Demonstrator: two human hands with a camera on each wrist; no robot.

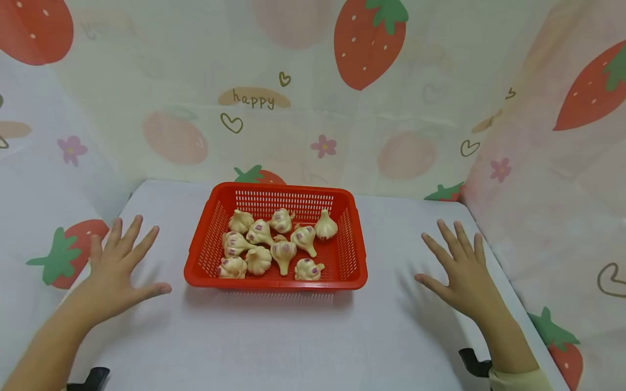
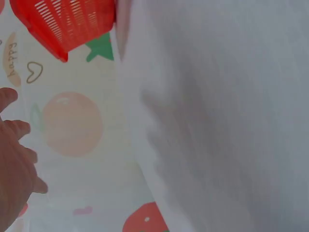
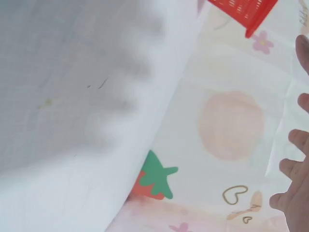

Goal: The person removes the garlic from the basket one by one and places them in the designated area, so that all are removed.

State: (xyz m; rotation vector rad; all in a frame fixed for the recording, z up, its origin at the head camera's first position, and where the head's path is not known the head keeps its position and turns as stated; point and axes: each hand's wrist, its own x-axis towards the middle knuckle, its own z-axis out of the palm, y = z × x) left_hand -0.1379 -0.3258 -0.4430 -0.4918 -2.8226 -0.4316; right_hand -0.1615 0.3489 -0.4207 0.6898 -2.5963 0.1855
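Note:
A red plastic basket (image 1: 275,283) with slotted walls stands on the white table, holding several garlic bulbs (image 1: 258,260) with pale skins, some streaked purple. To its left, my left hand (image 1: 114,271) hovers with fingers spread, touching nothing. On the other side my right hand (image 1: 462,271) is likewise spread over the table, apart from the basket. In the left wrist view the left hand (image 2: 17,169) shows at the left edge, with a basket corner (image 2: 72,24) above. The right wrist view has the right hand (image 3: 297,179) at the right edge.
The white table (image 1: 303,336) is enclosed at the back and sides by a cloth (image 1: 313,108) printed with strawberries, hearts and flowers. Black straps or mounts (image 1: 474,363) sit at both wrists. Shadows of the hands fall on the table.

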